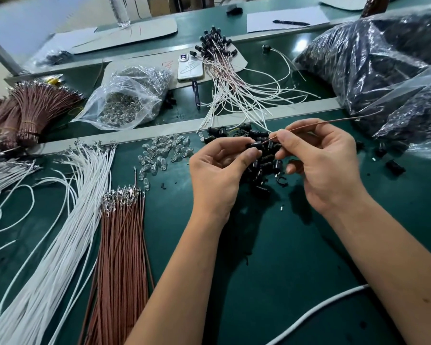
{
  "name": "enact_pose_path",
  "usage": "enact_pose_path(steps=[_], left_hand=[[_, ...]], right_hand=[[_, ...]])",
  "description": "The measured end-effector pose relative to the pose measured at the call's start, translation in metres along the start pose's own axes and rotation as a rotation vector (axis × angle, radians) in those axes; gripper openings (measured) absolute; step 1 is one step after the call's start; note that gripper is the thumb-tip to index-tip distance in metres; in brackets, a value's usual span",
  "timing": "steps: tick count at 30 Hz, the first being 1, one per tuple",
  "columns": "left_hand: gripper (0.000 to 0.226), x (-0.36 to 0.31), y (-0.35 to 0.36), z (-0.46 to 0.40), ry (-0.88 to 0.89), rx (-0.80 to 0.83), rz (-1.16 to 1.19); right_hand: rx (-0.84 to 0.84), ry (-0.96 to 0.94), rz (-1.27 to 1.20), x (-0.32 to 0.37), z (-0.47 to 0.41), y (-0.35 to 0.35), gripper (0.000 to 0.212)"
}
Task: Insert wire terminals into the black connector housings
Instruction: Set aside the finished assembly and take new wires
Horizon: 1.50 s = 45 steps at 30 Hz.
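The left hand [219,168] pinched a black connector housing [255,146] between thumb and fingers. Just beside it, the right hand [319,158] pinched a brown wire [321,124] near its tip, which trailed away to the right. The terminal seemed to sit at the housing's mouth, though its seating was unclear. Insertion was under way; next came a straight push home.

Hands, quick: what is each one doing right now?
Left hand: pinches a black housing.
Right hand: pinches a brown wire at the housing.
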<state>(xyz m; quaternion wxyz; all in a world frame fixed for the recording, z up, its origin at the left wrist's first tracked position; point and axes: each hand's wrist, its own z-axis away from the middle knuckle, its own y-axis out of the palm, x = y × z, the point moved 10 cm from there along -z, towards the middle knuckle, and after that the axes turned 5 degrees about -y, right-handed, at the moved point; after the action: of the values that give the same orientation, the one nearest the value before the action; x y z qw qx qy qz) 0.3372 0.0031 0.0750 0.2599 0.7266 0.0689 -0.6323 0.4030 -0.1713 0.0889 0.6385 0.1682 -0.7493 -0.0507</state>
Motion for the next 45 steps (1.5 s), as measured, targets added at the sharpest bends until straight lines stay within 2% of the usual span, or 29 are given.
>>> enact_pose_path(steps=[7,14,18,22,25,28,32,36,40,45], left_hand=[[0.016,0.005,0.003,0.0,-0.035,0.023,0.015],[0.015,0.006,0.0,-0.001,-0.047,0.001,0.026],[0.018,0.002,0.0,-0.001,0.012,-0.004,-0.016],[0.027,-0.005,0.001,0.002,0.083,-0.03,-0.047],[0.033,-0.012,0.0,0.004,0.147,-0.067,-0.079],[0.033,-0.015,0.003,0.006,0.181,-0.06,-0.118],[0.028,-0.016,0.005,0.005,0.187,-0.029,-0.125],[0.016,-0.012,0.015,0.005,0.12,0.082,0.011],[0.003,-0.003,0.015,0.004,-0.014,0.079,0.143],[0.004,0.001,0.012,0.002,-0.058,0.066,0.133]], right_hand=[[-0.012,0.008,-0.06,-0.003,-0.001,-0.001,0.016],[-0.004,-0.014,-0.016,-0.001,0.001,0.0,0.018],[-0.034,-0.048,0.089,0.002,0.0,-0.007,0.018],[-0.093,0.035,0.042,-0.005,-0.004,-0.016,0.019],[0.029,0.158,0.039,-0.02,-0.003,-0.003,0.022],[0.185,0.225,0.004,-0.029,0.006,0.019,0.008],[0.196,0.263,-0.096,-0.03,0.008,0.024,0.014],[0.194,0.314,-0.183,-0.029,0.008,0.024,0.023],[0.205,0.326,-0.19,-0.028,0.01,0.026,0.025],[0.206,0.354,-0.223,-0.029,0.013,0.028,0.018]])
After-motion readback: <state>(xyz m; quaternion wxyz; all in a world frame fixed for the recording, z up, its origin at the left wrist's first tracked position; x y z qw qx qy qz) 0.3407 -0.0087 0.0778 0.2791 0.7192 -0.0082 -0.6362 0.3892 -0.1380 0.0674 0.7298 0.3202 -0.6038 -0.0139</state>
